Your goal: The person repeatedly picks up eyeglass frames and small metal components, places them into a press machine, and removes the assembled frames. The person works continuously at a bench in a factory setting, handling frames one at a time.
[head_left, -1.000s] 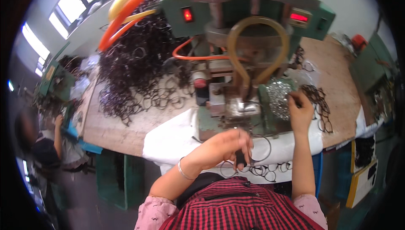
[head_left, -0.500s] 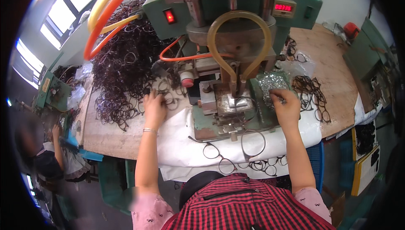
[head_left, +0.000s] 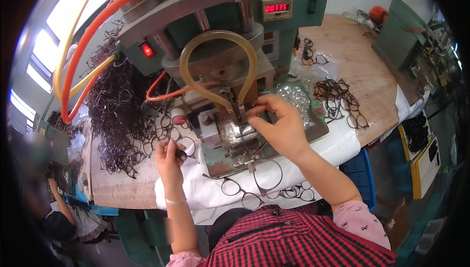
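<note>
Left hand (head_left: 169, 162) is pinching an eyeglass frame (head_left: 194, 145) near counter's (head_left: 115, 191) front edge, likely keeping it handy; right hand (head_left: 280, 122) is hovering at press (head_left: 218, 60), can't tell grip.

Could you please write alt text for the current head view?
A person's bare right hand is at the metal tooling of a green metal press; the bare left hand is beside thin, dark, round eyeglass frames. A tangled heap of dark eyeglass frames lies left of the press on a brown wooden table; small shiny silver pieces are piled right of the tooling.
</note>
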{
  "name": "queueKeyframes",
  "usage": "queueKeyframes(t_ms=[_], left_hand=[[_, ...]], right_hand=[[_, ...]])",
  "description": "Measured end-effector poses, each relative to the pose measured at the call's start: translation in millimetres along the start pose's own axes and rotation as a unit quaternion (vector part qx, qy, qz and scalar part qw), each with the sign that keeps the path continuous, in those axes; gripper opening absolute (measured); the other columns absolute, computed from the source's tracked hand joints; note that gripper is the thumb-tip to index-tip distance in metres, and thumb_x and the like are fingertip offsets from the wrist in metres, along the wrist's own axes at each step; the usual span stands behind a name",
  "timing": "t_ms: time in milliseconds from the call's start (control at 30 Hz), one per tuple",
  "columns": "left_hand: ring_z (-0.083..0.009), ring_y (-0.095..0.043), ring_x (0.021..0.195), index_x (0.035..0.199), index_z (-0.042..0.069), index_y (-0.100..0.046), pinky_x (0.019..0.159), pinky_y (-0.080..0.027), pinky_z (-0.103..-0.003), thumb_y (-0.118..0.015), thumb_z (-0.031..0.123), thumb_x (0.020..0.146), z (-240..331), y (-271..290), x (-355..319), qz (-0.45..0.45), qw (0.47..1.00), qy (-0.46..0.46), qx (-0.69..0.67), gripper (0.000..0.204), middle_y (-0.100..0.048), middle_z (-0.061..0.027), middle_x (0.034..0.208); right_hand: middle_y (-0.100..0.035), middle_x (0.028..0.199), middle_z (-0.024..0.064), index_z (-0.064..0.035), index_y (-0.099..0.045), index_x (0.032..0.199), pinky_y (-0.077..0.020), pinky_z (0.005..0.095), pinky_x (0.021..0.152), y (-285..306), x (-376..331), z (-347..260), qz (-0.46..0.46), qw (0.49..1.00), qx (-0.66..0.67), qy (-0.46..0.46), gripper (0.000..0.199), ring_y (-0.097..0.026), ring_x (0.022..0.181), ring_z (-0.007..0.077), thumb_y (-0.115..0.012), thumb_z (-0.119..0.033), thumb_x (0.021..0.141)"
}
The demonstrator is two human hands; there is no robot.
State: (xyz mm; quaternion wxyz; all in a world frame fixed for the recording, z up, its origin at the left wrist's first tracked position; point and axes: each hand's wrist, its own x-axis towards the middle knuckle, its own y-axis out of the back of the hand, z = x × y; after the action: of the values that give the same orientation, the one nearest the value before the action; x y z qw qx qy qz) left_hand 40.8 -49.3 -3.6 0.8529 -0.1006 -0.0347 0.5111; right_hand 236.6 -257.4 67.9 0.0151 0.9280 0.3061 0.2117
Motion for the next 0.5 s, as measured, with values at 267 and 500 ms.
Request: queueKeyframes(t_ms=[267,500], left_hand=[[-0.0164,-0.060,0.067,0.112,0.004,-0.051,0.060,-0.049,-0.026,-0.048,0.011,0.100,73,-54,-30,-0.127,0.916,-0.368,-0.091,0.014,-0.061,-0.0096,0.093],[-0.0133,-0.059,0.072,0.106,-0.001,-0.050,0.067,-0.047,-0.022,-0.044,0.001,0.097,116,-97,-49,-0.078,0.890,-0.438,0.103,0.011,-0.061,-0.0113,0.083]], right_hand=[[-0.068,0.089,0.0059,0.0030,-0.052,0.117,-0.0482,0.0269,0.080,-11,-3,-7,-0.018,0.985,0.157,-0.071,0.041,-0.061,0.086,0.0110,-0.069,-0.003,0.080],[-0.066,0.100,0.0071,0.0013,-0.049,0.125,-0.0471,0.0257,0.084,-21,-15,-23,-0.001,0.967,0.237,-0.093,0.044,-0.060,0.094,0.0113,-0.063,0.001,0.084]])
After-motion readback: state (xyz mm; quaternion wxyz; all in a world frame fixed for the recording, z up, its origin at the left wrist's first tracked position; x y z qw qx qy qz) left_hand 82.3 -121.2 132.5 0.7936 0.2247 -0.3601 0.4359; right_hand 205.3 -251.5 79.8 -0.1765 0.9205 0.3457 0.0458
